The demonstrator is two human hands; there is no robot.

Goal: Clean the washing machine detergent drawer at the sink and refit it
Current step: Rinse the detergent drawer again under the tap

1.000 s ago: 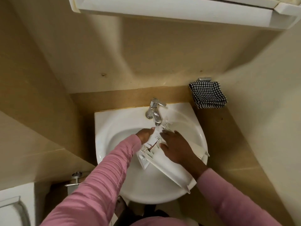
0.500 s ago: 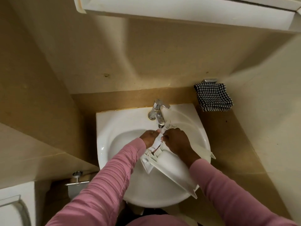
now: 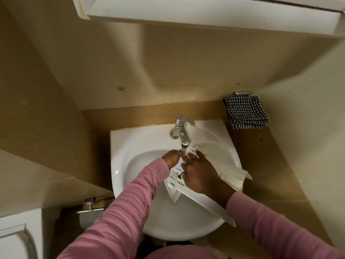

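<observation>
Sleeves [image 3: 130, 212] in pink come up from the bottom of my view and meet over the white sink [image 3: 119, 165]. There the detergent drawer [image 3: 207, 205] lies slantwise, with its far end inside the basin and its near right end jutting over the rim. That far end sits directly under the spout of the chrome tap [image 3: 181, 132]; I cannot tell from here whether water is running. The left grip [image 3: 172, 157] has its fingers curled onto the far end from the left, pinching the pale plastic. The right grip [image 3: 199, 174] lies on top of the drawer with fingers stretched and spread toward the spout, fingertips pressing on the inner parts; its thumb I cannot make out. The two grips are almost touching. To the right of the sink, well apart from the drawer, a black-and-white checked cloth [image 3: 245, 113] sits just below a small chrome fitting [image 3: 240, 92]; whether it hangs or rests I cannot tell. A white cabinet [image 3: 205, 14] overhangs the top of my view, and a chrome holder [image 3: 90, 207] sticks out at lower left
</observation>
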